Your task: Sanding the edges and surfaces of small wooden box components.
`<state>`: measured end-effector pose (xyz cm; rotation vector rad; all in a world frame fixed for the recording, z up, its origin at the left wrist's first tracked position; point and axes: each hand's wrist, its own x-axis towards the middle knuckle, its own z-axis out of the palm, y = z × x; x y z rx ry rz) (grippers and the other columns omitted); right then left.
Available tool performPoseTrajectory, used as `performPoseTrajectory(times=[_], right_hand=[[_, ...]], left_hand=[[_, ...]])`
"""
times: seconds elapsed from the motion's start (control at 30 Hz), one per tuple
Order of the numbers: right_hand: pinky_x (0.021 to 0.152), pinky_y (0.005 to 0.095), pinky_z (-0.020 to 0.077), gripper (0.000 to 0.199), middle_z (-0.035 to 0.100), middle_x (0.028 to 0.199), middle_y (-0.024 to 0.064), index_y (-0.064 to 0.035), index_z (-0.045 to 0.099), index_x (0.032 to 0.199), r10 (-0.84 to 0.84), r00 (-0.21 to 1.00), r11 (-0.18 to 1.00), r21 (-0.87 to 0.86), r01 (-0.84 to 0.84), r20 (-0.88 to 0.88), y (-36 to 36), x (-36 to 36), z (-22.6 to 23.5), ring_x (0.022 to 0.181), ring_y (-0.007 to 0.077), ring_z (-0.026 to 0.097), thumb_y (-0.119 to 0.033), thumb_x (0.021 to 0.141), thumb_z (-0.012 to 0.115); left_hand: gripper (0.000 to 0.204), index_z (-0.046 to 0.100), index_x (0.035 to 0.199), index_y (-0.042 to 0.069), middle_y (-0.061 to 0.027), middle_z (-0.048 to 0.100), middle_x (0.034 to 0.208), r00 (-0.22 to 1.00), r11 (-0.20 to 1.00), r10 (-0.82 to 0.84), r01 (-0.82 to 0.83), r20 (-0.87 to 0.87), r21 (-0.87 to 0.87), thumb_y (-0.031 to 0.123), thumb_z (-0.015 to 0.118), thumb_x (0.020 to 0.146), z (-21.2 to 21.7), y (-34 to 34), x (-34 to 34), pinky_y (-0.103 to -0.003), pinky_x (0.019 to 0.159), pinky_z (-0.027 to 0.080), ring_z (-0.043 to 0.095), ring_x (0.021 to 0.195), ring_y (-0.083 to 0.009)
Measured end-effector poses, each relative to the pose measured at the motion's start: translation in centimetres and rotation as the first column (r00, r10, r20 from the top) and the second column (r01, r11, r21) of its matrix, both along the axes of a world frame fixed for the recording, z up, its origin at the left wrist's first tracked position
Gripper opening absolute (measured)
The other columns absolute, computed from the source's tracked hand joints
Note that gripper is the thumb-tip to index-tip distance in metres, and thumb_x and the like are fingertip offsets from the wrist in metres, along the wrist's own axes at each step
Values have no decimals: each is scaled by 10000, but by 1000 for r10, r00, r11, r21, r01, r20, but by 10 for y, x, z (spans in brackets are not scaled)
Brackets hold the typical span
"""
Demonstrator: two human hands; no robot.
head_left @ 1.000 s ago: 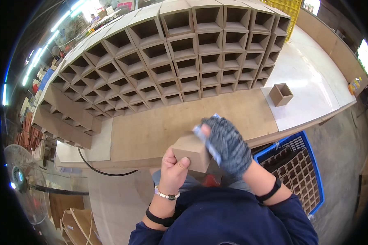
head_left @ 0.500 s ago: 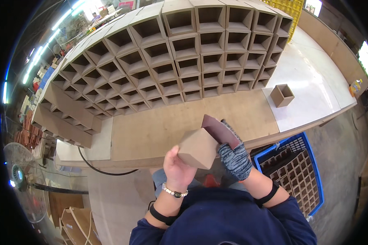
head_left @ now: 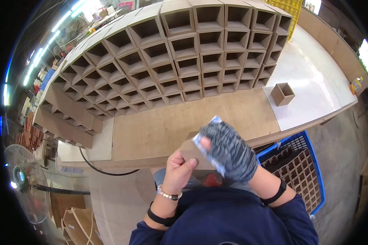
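Observation:
My bare left hand (head_left: 180, 169) grips a small brown box (head_left: 191, 149) by its near left side, thumb on one face. The box is held tilted above the near edge of the table. My right hand (head_left: 229, 153), in a grey-black knit glove, is closed on a sheet of sandpaper (head_left: 214, 156). The sheet's white-and-blue printed back shows, and it lies against the right side of the box. The glove and sheet hide that side of the box. A single open box (head_left: 282, 94) stands apart on the white board to the right.
A tall stack of open square boxes (head_left: 180, 65) lines the far side of the wooden table (head_left: 151, 141). Below the table at right, a blue-rimmed basket (head_left: 321, 179) holds several more. A fan (head_left: 22, 175) stands at left; a black cable (head_left: 106, 173) hangs off the edge.
My right hand has swung over and turned the sandpaper, so its printed back shows instead of the reddish-brown face. The box has been turned in my left hand, whose thumb now presses a face.

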<state>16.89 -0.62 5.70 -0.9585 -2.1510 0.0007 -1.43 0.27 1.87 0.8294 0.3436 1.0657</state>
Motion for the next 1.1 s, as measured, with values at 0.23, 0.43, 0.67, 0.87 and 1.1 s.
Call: performPoseTrajectory(times=[0.23,0.43,0.67,0.87,1.1], right_hand=[[1008,441,322,455,483,1251,138,-93,444,1266,-212,925,909,-411,69,-315,14,16,-20,1161,293,463,-123,816,506],[1021,451,303,474,495,1230,135,-140,433,1277,38,999,999,35,-38,0,-6,-2,0,1153,287,472,-149,813,531],[986,452,350,412,544,1153,149,-75,498,1204,-246,960,957,-190,218,-134,18,17,-16,1098,282,511,-127,797,544],[977,438,363,453,511,1203,143,-107,451,1250,-140,989,989,39,142,-38,-2,-4,0,1077,290,520,-134,804,525],[999,389,348,453,475,1238,207,-27,448,1245,-266,896,961,-165,220,-354,12,3,-43,1141,318,471,-28,792,451]], left_hand=[[245,578,1043,1,-59,623,1020,986,989,86,-67,-144,131,41,631,807,2,-6,-8,-290,863,434,565,950,-132],[253,573,1047,-1,-65,624,1019,988,987,102,-85,-120,136,45,635,806,0,-2,-7,-273,834,443,568,932,-124],[274,553,1071,-16,-74,612,1042,981,977,115,-84,-155,196,24,617,808,2,-8,-13,-280,834,442,563,947,-135],[276,543,1057,-43,-77,606,1010,957,976,192,-163,-218,144,-46,554,781,4,-7,-11,-273,790,452,570,902,-139],[363,463,1157,-34,-129,543,1142,994,919,-38,76,-105,386,67,584,830,-9,3,-29,-359,906,413,537,1026,-211]])
